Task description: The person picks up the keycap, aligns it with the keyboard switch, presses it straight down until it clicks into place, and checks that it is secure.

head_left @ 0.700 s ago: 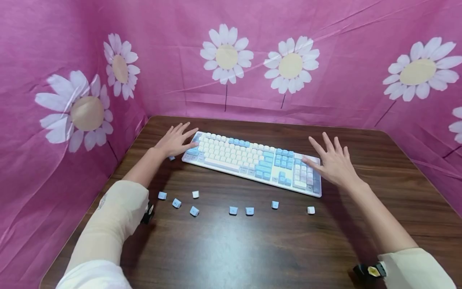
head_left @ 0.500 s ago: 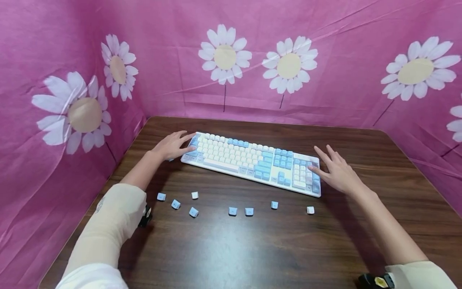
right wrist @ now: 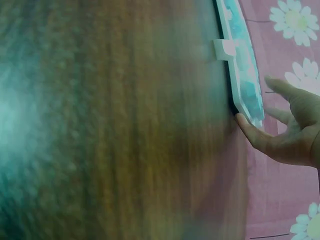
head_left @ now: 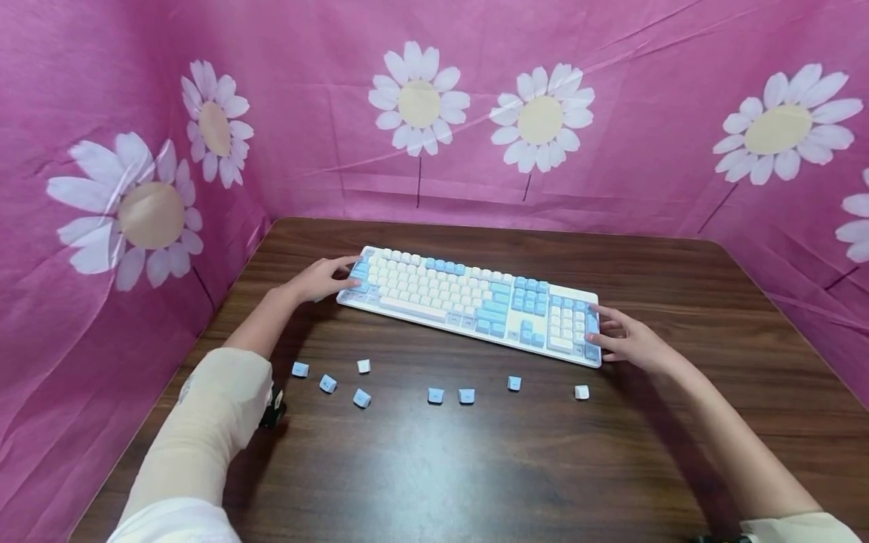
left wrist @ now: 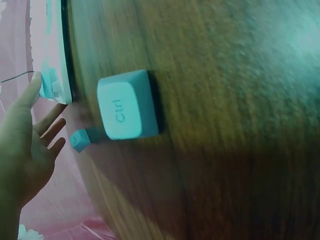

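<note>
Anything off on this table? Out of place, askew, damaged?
Yes. Loose keycaps, including a Ctrl cap, lie scattered on the table before the keyboard rather than seated on it. The keyboard sits askew to the table's far edge, right end nearer the person. Nothing looks broken; any bare sockets are too small to tell.

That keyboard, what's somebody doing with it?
Someone's left hand is at the left end of the keyboard, and their right hand is at the right end. The keyboard is on the table. Some keys are loose: six blue keys and two white keys lie in front of it, and another blue key is near the left hand.
</note>
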{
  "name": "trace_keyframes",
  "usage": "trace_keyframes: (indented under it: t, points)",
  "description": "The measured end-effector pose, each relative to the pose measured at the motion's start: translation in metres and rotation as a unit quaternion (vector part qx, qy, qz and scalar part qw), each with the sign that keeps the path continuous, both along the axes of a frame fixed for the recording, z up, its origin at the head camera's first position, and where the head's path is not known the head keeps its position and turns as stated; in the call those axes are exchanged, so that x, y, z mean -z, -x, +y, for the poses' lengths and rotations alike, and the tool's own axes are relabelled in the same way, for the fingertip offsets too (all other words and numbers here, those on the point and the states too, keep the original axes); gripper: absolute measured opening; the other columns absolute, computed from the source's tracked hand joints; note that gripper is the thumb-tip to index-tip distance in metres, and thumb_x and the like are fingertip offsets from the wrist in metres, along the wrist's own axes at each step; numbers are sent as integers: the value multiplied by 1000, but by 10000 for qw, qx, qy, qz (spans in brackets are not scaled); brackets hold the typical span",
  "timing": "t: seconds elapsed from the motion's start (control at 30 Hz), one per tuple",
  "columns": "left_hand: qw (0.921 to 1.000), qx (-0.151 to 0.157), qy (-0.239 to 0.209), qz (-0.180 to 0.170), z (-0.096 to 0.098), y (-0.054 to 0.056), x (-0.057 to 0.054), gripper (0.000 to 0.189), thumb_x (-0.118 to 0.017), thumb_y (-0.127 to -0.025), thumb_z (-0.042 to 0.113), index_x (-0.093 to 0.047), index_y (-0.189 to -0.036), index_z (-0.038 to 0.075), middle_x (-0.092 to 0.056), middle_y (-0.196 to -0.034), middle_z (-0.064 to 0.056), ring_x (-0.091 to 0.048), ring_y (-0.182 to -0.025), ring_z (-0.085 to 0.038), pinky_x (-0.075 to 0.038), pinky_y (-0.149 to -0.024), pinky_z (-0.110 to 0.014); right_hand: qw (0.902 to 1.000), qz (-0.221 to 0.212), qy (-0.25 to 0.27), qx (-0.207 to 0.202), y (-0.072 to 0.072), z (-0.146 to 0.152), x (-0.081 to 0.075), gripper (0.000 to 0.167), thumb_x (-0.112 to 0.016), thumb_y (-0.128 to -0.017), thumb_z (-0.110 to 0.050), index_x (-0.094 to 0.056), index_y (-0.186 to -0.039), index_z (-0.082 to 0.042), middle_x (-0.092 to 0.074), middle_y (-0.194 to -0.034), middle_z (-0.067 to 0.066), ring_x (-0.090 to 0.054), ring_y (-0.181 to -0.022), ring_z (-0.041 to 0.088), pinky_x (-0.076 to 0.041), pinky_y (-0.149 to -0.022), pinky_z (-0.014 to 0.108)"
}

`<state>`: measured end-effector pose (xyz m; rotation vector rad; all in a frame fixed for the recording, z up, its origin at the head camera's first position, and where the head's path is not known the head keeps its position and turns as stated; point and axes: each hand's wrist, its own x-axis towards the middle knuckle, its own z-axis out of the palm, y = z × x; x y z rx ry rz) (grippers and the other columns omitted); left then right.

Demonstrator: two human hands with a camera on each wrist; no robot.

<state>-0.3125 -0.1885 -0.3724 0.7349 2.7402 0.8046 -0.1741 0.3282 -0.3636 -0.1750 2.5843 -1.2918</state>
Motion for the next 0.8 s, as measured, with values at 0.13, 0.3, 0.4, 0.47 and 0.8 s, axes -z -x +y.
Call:
trace_keyframes:
  t: [0.13,0.3,0.4,0.47,0.8]
  points:
    - [9992,-122,-295,-231,1,1,-1,60,-58,-92,25,-32,-142,5,-44,-130,-26,-42,-118,-37,-31,-96,-52,9995,-26,255,179,3,-2,8,73,-62,-88,-10,-16,-141,10,-33,-121,41,-54,-92,28,-52,-68,31]
    - [9987,-207,-405,-219,1,-2,-3,59,-61,-90,20,-35,-139,2,-41,-133,-25,-43,-116,-38,-33,-94,-51,9990,224,256,278,7,-3,12,74,-67,-83,-7,-22,-140,8,-36,-117,40,-55,-87,23,-52,-65,29]
    - [9987,-204,-407,-208,1,-4,-4,59,-63,-89,20,-36,-138,1,-42,-132,-26,-44,-115,-39,-35,-93,-51,9992,263,48,282,9,-2,12,74,-68,-83,-8,-22,-140,7,-35,-118,40,-54,-92,31,-52,-65,30]
    - [9987,-218,-382,-255,0,-5,-4,59,-63,-89,21,-36,-138,2,-43,-130,-26,-44,-115,-38,-35,-92,-51,9994,235,-109,248,11,-2,10,75,-67,-83,-8,-21,-140,8,-35,-120,40,-51,-96,36,-52,-66,31]
    - [9990,-325,-133,-270,-2,-15,-2,59,-62,-89,27,-36,-136,4,-51,-118,-28,-44,-113,-38,-34,-92,-51,9998,96,-72,176,25,2,8,75,-65,-84,-4,-18,-141,8,-35,-121,40,-51,-95,34,-52,-67,31]
